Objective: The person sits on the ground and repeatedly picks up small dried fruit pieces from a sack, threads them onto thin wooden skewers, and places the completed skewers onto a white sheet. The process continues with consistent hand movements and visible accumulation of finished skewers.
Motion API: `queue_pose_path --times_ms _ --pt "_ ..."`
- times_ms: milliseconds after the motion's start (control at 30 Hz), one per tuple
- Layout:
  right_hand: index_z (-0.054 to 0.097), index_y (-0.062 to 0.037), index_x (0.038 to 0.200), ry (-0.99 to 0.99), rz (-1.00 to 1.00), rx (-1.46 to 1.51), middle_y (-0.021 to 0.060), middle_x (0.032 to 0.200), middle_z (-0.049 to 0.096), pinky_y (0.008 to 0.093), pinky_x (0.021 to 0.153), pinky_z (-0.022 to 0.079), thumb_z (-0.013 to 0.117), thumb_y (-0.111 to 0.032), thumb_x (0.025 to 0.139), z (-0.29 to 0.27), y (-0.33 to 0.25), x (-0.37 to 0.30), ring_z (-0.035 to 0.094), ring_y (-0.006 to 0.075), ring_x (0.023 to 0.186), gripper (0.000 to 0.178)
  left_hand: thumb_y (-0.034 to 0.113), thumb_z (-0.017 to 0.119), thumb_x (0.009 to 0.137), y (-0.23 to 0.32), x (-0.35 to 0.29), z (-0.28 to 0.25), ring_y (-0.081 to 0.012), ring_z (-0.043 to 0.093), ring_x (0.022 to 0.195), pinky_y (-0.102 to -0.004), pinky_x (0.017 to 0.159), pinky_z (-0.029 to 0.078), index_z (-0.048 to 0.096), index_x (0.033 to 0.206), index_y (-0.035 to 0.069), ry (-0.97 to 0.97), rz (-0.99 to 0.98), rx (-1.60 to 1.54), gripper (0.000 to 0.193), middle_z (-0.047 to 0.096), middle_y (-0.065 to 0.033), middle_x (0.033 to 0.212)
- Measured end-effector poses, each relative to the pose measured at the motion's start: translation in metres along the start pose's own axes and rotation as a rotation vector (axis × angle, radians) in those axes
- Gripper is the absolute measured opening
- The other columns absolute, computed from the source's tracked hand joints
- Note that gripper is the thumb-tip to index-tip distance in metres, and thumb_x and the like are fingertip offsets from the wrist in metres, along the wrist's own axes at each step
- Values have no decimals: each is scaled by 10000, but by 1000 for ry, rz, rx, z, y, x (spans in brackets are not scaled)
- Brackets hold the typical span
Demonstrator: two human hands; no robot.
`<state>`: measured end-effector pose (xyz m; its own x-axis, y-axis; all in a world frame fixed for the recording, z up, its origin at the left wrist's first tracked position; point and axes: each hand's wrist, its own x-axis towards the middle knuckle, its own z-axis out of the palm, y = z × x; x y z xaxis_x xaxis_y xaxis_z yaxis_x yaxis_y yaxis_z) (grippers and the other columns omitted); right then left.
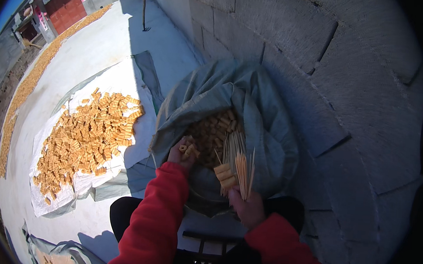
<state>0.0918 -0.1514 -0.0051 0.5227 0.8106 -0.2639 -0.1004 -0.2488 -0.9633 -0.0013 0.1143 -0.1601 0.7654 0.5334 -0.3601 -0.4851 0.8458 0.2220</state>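
Note:
A big grey-green woven sack (275, 131) stands open between my knees, with many small tan rolled pieces (214, 127) inside. At its left rim my left hand (178, 153) is closed around a few loose rolls (189, 149). My right hand (249, 208), at the sack's near right side, pinches a thin wooden skewer with several rolls (225, 176) threaded in a row. Just beyond those fingers a bundle of bare wooden skewers (241, 166) stands on end, points upward. Its lower ends are hidden, so I cannot tell whether the right hand also grips it.
To the left, a white sheet (43, 159) on the pale ground bears a sunlit heap of skewered rolls (91, 138). A block wall (294, 74) rises close on the right. A long strip of yellow-orange material (44, 64) lies farther left, and a thin pole (144, 9) stands behind.

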Motion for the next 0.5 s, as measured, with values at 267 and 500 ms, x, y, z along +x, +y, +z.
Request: queue_pose_path --times_ms 267,500 --pt "610 4 867 25 -28 -38 48 740 587 283 666 439 534 -138 874 -2 16 0 554 124 709 162 303 586 843 -15 -23 29 -256 582 844 -300 586 491 556 1015 108 207 -4 -171 262 584 -99 919" --pt "615 1 866 23 -62 -10 39 724 590 285 654 445 544 -140 870 -1 24 1 554 117 690 159 283 565 875 -15 -43 42 -154 574 668 -201 386 393 533 1030 119 227 131 216 228 582 -66 874"
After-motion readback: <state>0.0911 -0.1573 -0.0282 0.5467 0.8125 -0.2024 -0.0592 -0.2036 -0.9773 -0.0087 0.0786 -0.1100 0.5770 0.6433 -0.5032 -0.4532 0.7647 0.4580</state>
